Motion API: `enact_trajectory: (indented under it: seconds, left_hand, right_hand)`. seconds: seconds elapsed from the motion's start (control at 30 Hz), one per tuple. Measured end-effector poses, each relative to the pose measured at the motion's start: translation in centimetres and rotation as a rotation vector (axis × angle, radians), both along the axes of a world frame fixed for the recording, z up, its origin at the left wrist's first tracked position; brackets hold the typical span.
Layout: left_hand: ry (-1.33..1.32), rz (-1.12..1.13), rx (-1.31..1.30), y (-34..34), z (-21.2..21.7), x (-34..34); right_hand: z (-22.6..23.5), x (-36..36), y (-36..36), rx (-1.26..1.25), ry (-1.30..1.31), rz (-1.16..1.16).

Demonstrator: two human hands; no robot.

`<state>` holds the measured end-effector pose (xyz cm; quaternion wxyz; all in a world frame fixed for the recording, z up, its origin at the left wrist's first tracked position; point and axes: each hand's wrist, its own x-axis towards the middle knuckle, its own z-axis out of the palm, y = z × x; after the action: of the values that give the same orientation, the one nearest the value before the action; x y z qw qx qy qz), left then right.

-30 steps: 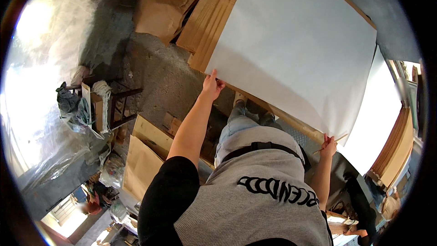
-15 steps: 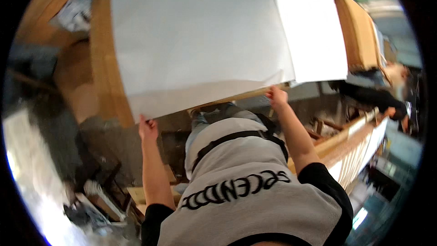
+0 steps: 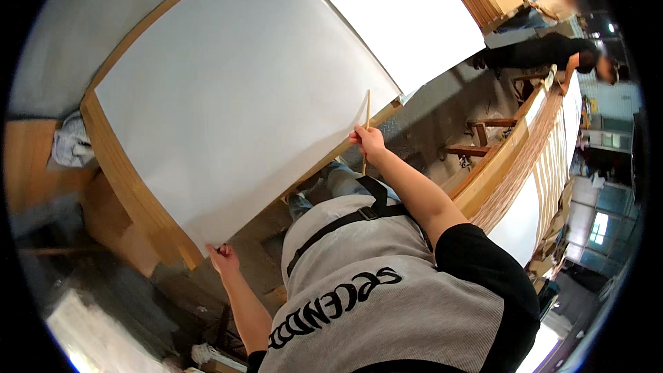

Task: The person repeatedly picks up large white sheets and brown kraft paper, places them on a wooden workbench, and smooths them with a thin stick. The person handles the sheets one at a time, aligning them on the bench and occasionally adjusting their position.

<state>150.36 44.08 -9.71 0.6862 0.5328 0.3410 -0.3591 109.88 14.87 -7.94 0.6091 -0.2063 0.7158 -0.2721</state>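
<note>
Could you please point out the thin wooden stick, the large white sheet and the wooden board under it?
thin wooden stick [image 3: 367,114]: head view, upper shaft.
large white sheet [image 3: 235,103]: head view, middle.
wooden board [image 3: 131,190]: head view, bare left edge.

Large white sheet [image 3: 242,103] lying flat on wooden board [image 3: 131,190]; thin stick [image 3: 366,131] upright.

The large white paper sheet [image 3: 242,103] covers most of the long wooden board [image 3: 128,186] beneath it, so only the board's edge shows. The sheet's upper part runs out of the round picture rim. The left hand [image 3: 222,257] grips the sheet's lower corner, and its fingertips are too small and dark to tell apart. The right hand [image 3: 367,141] closes around a thin wooden stick [image 3: 366,128], hiding the stick's middle. A second white sheet [image 3: 407,21] is cut off at the top. The person's grey apron [image 3: 387,290] hides their legs. Two distant people [image 3: 552,48] at upper right are blurred.
</note>
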Motion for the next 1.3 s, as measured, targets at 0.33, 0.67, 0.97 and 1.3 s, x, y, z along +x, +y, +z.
enact_trajectory:
  seconds: [0.33,0.67,0.97,1.3]
  left_hand:
    - [0.159,-0.194,-0.190,-2.7,2.0,-1.9]
    - [-0.175,-0.461,0.307,-7.3,8.4,-2.7]
    - [-1.064,-0.625,0.026,-21.8,25.7,1.4]
    - [-1.350,-0.631,-0.706,-43.5,45.3,-12.3]
  right_hand:
    - [2.1,-1.2,-0.4,-0.072,-0.283,0.047]
    - [2.1,-1.5,-3.6,-0.137,-0.106,0.372]
    - [7.3,-3.8,-6.5,-0.238,-0.104,0.490]
    - [25.2,-12.2,-1.7,-0.480,-0.220,0.052]
